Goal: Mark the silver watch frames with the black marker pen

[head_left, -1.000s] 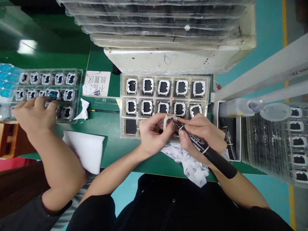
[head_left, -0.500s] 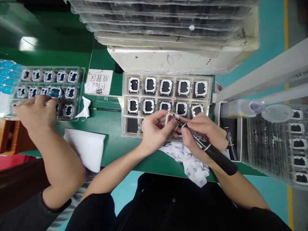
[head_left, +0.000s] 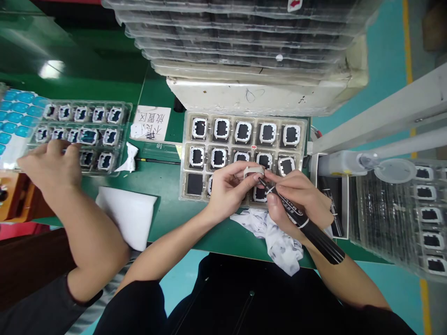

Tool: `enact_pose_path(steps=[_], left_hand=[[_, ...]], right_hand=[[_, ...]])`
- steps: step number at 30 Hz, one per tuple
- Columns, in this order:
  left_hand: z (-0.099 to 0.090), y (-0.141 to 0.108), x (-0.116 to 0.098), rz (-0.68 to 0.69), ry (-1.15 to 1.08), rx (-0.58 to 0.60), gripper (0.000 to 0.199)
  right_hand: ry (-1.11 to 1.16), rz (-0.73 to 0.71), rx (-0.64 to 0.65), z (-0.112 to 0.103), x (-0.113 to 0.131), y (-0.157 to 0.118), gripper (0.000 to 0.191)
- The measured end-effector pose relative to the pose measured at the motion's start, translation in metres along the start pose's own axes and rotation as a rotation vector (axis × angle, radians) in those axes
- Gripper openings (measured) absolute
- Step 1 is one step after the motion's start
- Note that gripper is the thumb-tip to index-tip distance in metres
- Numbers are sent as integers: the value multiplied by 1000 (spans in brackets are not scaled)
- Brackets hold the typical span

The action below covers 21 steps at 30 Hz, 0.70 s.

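Between the thumb and fingers of my left hand point(head_left: 228, 188) is a small white frame point(head_left: 254, 172), tilted so its edge shows. My right hand point(head_left: 296, 197) grips a black marker point(head_left: 307, 232), its tip touching or very close to the frame's lower edge. Beneath both hands lies a clear compartment tray point(head_left: 182, 160) with several white square frames, such as one at the top right point(head_left: 291, 135). Its lower left pocket point(head_left: 194, 184) shows only black. My hands hide part of the tray's bottom row. A crumpled white cloth point(head_left: 279, 237) lies just below my hands.
At the left, another person's hand point(head_left: 52, 167) reaches over a second tray point(head_left: 118, 135). Stacked trays point(head_left: 244, 42) rise behind on a white foam block point(head_left: 258, 95). A white pad point(head_left: 127, 214) is left of my forearm; a box point(head_left: 344, 200) and more stacked trays point(head_left: 380, 218) stand right.
The white frame has been turned in my left hand so its edge now shows more. The marker has shifted slightly down and right. The camera view has moved a little.
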<state>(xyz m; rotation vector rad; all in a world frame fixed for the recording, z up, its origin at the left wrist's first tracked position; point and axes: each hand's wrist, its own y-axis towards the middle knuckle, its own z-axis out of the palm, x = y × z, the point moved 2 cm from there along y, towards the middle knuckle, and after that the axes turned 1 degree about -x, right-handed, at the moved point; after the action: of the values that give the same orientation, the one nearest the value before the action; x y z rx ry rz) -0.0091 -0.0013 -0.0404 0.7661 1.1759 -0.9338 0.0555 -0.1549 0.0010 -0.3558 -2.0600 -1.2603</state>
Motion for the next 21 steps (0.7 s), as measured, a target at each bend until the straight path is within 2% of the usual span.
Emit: enact_pose_path(steps=[5,12,21], left_hand=[[-2,0,4,-3,-75,30,19],[-4,1,17,-82,-146,56,26],[-4,0,18,-37,-115,48,25]], right_hand=[[-10,-68,22,-1,-1,0,40],[-46,-108,-5,1,0,-2,39],[-136,-198,-1,1,-3,-4,35]])
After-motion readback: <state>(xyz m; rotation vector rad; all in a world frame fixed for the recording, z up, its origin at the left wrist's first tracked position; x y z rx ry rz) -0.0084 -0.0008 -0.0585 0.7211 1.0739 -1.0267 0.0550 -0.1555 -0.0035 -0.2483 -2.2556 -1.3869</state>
